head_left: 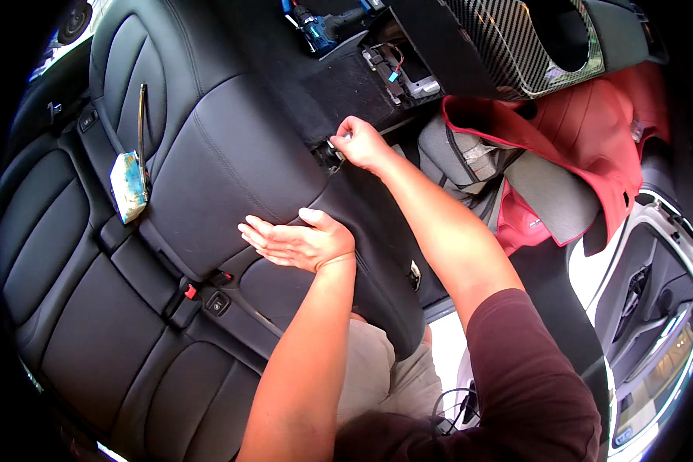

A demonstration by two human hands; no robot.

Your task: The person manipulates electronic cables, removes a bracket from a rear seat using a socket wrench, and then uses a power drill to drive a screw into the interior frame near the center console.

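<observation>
My left hand [304, 242] hovers over or rests on the black leather seat cushion [242, 146]; which of the two I cannot tell. Its fingers are stretched out and hold nothing. Farther off, my right hand [359, 144] is closed, thumb and fingertips pinched together at the cushion's front corner. Right beside those fingertips is a small dark and metal fitting [330, 153], partly covered by the hand. Whatever is between the fingers is too small and hidden to name.
A packet of wipes [129, 189] and a thin rod [142, 123] lie on the seat at left. A blue cordless drill [316, 31] lies on the far floor by the carbon-patterned console [508, 38]. Red and grey covers [547, 185] are heaped at right, near the open door [651, 308].
</observation>
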